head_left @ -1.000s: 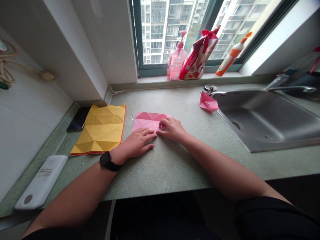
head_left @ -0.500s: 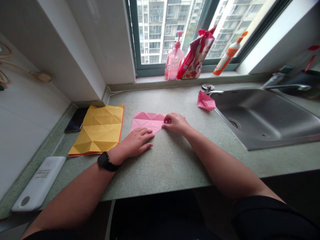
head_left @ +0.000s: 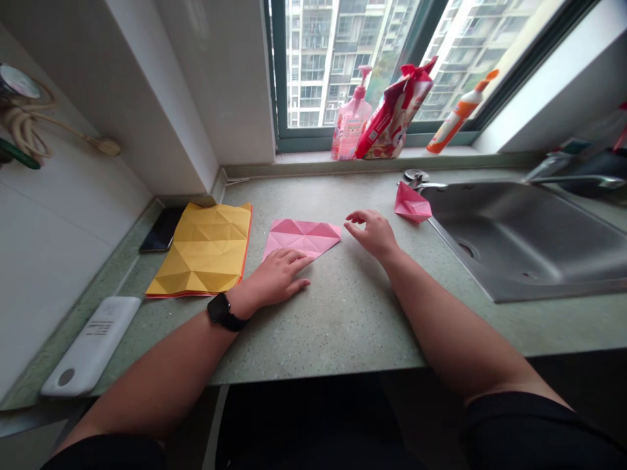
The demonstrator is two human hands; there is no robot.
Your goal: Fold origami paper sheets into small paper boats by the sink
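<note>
A pink sheet of origami paper (head_left: 313,240) with crossing creases lies on the counter; its lower right side slants as a folded edge. My left hand (head_left: 279,277) rests flat on the sheet's lower left part, fingers stretched out, and hides that corner. Just right of the sheet hovers my right hand (head_left: 371,232), its thumb and fingers apart with nothing between them. Beyond it, by the sink, stands a folded pink paper piece (head_left: 411,203). Left of my left hand lies a stack of creased yellow paper (head_left: 208,251) with orange-red edges showing beneath.
A steel sink (head_left: 490,284) is set into the counter (head_left: 333,333) at right. A dark phone (head_left: 161,230) and a white slab-shaped device (head_left: 93,346) lie at left. On the windowsill stand a pink pump bottle (head_left: 351,127), a red bag (head_left: 396,111) and an orange-white bottle (head_left: 458,117).
My right hand has let go of the pink sheet's right corner and moved off to the right, its fingers opening. My left hand stays on the sheet. The view has shifted slightly.
</note>
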